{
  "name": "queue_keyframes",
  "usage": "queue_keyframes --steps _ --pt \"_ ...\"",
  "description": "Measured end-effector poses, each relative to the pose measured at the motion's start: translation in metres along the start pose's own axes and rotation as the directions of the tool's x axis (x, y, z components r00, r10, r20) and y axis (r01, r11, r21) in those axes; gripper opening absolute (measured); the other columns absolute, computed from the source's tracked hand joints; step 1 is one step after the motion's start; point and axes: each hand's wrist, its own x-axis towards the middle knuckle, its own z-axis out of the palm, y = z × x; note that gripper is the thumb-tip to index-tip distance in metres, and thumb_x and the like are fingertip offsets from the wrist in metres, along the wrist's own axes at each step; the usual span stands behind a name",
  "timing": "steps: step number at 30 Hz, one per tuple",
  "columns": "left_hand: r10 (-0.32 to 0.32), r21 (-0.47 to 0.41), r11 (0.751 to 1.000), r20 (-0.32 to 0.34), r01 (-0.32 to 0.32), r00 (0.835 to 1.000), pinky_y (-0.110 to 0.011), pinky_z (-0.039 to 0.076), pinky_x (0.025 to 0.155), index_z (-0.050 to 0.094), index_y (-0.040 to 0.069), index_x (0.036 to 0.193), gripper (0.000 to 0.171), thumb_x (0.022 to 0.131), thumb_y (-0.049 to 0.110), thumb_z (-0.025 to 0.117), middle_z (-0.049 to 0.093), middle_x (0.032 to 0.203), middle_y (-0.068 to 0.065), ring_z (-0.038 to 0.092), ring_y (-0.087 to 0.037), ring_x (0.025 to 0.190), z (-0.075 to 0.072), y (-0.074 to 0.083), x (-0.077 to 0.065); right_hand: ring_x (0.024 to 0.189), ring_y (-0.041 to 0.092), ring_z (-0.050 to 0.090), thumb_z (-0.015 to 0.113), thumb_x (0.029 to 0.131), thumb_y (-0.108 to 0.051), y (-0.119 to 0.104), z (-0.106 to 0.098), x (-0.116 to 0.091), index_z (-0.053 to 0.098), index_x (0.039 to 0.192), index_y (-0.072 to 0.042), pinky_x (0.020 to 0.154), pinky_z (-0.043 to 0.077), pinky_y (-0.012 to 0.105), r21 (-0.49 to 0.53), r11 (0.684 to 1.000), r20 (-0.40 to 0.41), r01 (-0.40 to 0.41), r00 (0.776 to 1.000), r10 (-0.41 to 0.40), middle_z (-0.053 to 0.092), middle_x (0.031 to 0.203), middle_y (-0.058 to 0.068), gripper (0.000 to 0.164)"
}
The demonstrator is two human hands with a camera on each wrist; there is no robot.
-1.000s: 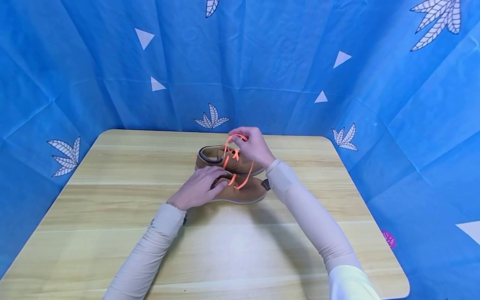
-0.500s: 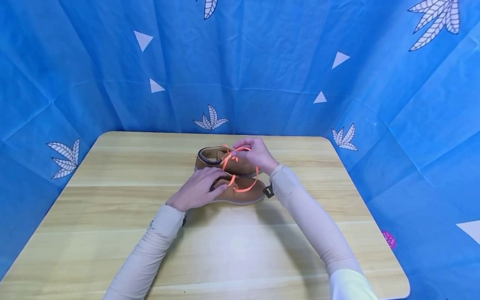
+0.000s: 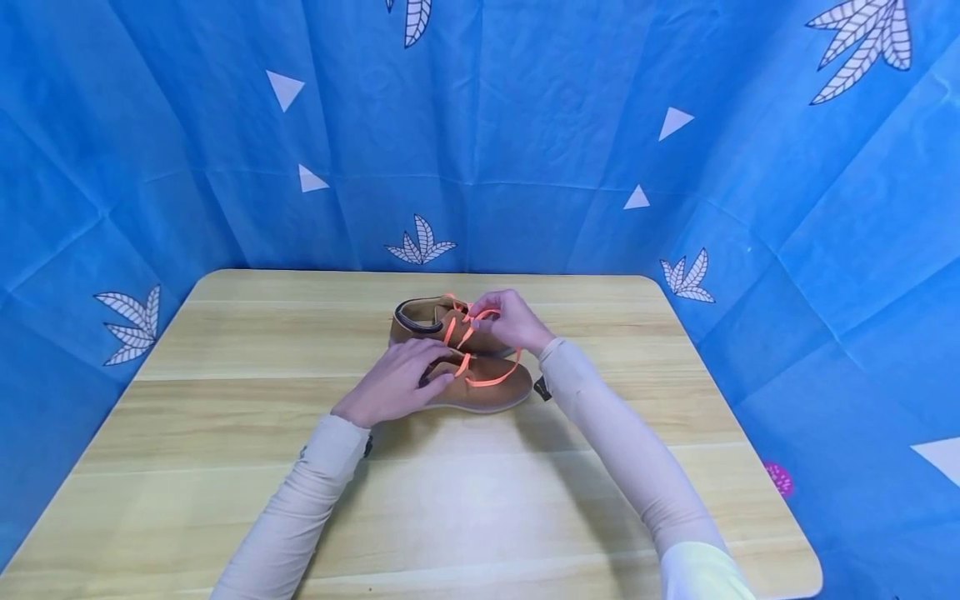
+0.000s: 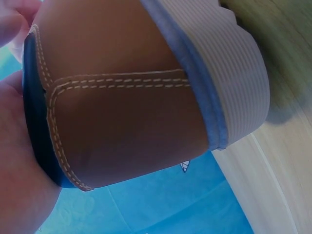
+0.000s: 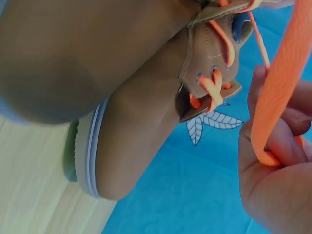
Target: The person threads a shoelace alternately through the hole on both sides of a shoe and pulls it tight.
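Two brown shoes with orange laces stand side by side, toes to the right. My left hand (image 3: 393, 379) grips the near shoe (image 3: 504, 393) at its opening; in the left wrist view the palm lies along the dark collar (image 4: 36, 126), and most fingertips are hidden. Above the far shoe (image 3: 408, 329), my right hand (image 3: 513, 323) pinches an orange lace (image 5: 282, 83) between thumb and fingers. That lace loops from the near shoe up to the hand. Crossed laces (image 5: 212, 90) show in the far shoe's eyelets in the right wrist view.
The shoes stand on a light wooden table (image 3: 247, 400) with rounded corners, toward its far edge. A blue patterned curtain (image 3: 525, 125) hangs behind it and along both sides.
My right hand has come down and slightly rightward, with the lace still pinched; its loop hangs lower over the near shoe's toe. The left hand has stayed at the near shoe.
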Motion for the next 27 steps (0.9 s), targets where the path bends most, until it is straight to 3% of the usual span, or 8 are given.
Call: queue_keyframes --steps 5,18,23,27 --pt "-0.001 0.002 1.000 -0.001 0.001 1.000 -0.057 0.038 0.120 0.063 0.016 0.139 0.046 0.103 0.046 0.058 0.061 0.146 -0.008 0.050 -0.031 0.144 -0.002 0.002 0.001 0.112 0.029 0.067 0.071 0.093 0.003 0.002 -0.002 0.001 0.073 0.109 0.003 0.108 0.051 0.046 -0.017 1.000 0.063 0.002 0.998 -0.001 0.074 0.113 0.017 0.016" --pt "-0.014 -0.025 1.000 0.010 0.015 1.000 -0.059 0.038 0.119 0.062 0.016 0.140 0.049 0.102 0.047 0.060 0.063 0.144 -0.006 0.054 -0.030 0.140 -0.001 0.004 0.001 0.112 0.025 0.066 0.074 0.092 -0.001 0.000 0.002 0.003 0.074 0.102 -0.005 0.108 0.051 0.045 -0.080 0.997 0.155 0.013 0.988 0.000 0.074 0.108 0.010 0.011" --pt "0.001 -0.013 1.000 -0.002 -0.001 1.000 -0.058 0.039 0.117 0.067 0.015 0.135 0.046 0.102 0.047 0.062 0.059 0.144 -0.008 0.052 -0.032 0.139 -0.004 0.008 -0.003 0.103 0.020 0.068 0.075 0.092 -0.003 0.001 0.006 0.001 0.076 0.099 -0.007 0.098 0.054 0.037 -0.106 0.994 0.180 0.003 0.984 0.016 0.077 0.102 0.006 0.008" --pt "-0.001 -0.013 1.000 -0.065 0.000 0.998 -0.054 0.046 0.108 0.074 0.017 0.119 0.036 0.100 0.046 0.065 0.065 0.126 -0.002 0.057 -0.026 0.124 -0.009 0.017 -0.007 0.090 0.018 0.068 0.076 0.091 -0.003 0.002 0.007 -0.001 0.076 0.097 -0.005 0.083 0.054 0.029 -0.111 0.994 0.189 0.010 0.982 0.012 0.078 0.098 0.007 0.007"
